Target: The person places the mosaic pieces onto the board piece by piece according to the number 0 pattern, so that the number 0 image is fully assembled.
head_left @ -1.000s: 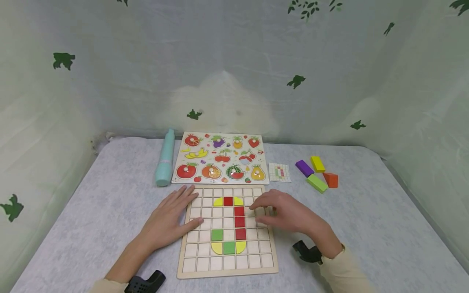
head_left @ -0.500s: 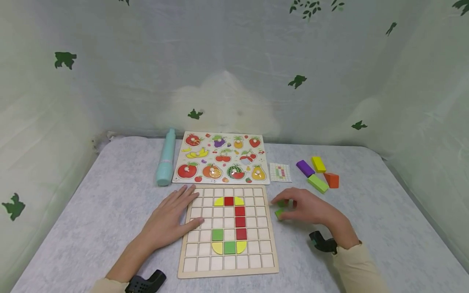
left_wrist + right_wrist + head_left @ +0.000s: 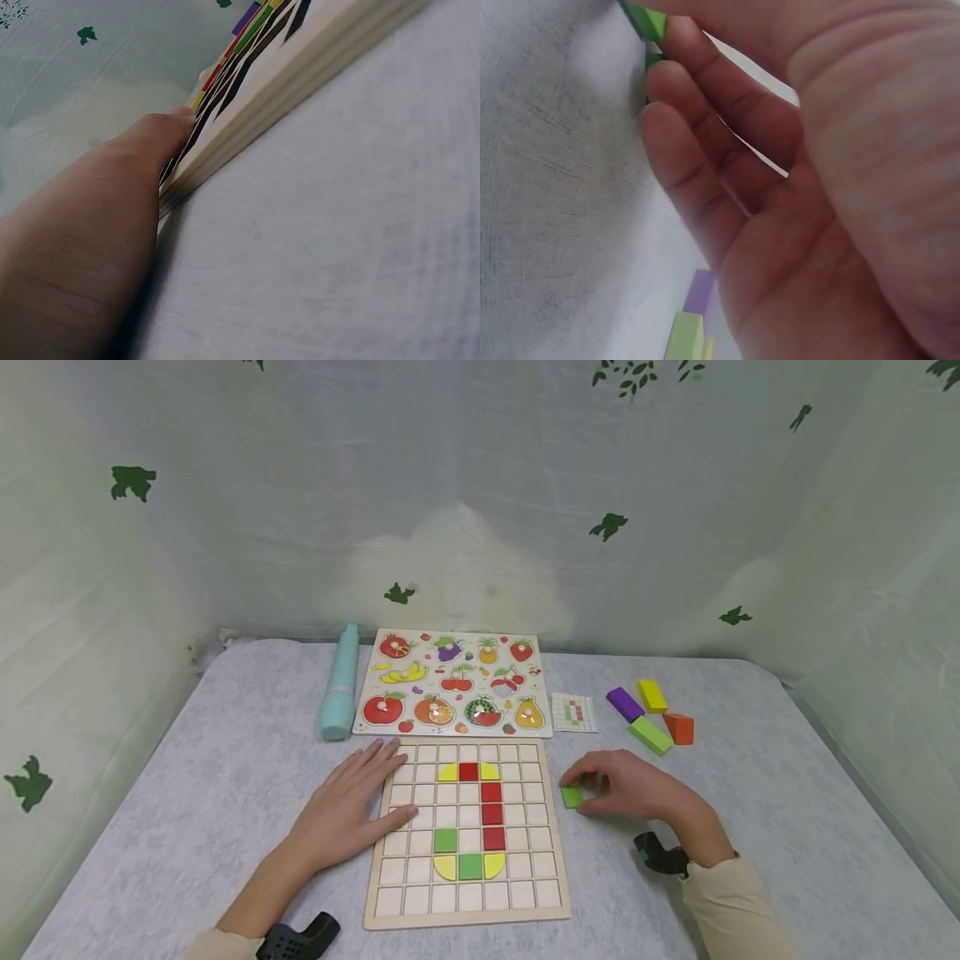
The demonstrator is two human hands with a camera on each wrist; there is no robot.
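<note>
My left hand (image 3: 341, 814) lies with spread fingers on the left edge of a wooden grid board (image 3: 468, 920). In the left wrist view the thumb (image 3: 161, 139) rests on the board's edge. Red, green and yellow tiles sit in the grid, among them a green tile (image 3: 470, 867) in the lower middle. Just right of the board, my right hand (image 3: 630, 785) pinches a green square tile (image 3: 572, 797) between thumb and fingers, low at the table. A second green piece (image 3: 654, 66) shows behind the fingertips in the right wrist view, mostly hidden.
Behind the board lies a fruit peg puzzle (image 3: 450, 693), with a teal bottle (image 3: 340, 685) on its left. A small pattern card (image 3: 574, 713) sits to its right. Beyond are purple (image 3: 624, 704), yellow (image 3: 652, 697), light green (image 3: 650, 736) and orange (image 3: 678, 729) blocks.
My right hand has moved right, from over the board to the green pieces beside it, and its fingers have closed in on one tile. The left hand stays in place.
</note>
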